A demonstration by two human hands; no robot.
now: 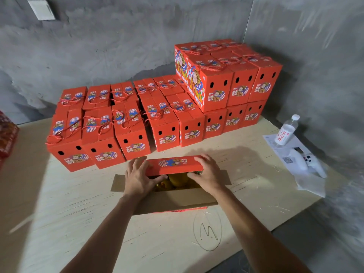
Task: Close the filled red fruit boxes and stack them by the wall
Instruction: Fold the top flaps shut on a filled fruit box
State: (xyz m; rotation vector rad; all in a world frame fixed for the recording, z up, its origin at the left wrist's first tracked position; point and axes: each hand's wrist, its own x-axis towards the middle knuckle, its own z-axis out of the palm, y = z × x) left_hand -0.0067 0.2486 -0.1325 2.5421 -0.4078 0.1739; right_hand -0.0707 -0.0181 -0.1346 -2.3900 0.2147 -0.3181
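- Red cardboard marks the open fruit box [173,196] in the lower middle of the view; it sits on a pale cardboard sheet [78,223] spread over the floor.
- Its far top flap [174,165], printed with a blue and white pattern, is folded partway over the opening, while the brown inner faces of the near flap and the two side flaps still stand out.
- Yellow fruit [177,180] shows in the gap under the far flap.
- The left hand [137,177] grips the left end of that flap, fingers over its top and thumb curled beneath its near edge.
- The right hand [207,174] holds the right end the same way, fingers spread on top and thumb tucked under.
- Closed red boxes [126,125] with twisted red cord handles stand in rows just beyond the open box, reaching back to the grey concrete wall [118,46].
- At the right end of those rows, a second layer of closed boxes [234,75] is stacked on the lower ones, in the corner where two walls meet.
- A clear water bottle [286,131] with a white cap stands on the right part of the sheet, on printed paper [288,160] bearing a QR code.
- A white game controller [307,162] lies just beside the bottle, on the same paper.
- A circled pen mark [207,231] is drawn on the sheet near the right forearm.
- At the far left edge, part of some other red packaging [6,133] shows, too cropped to identify.
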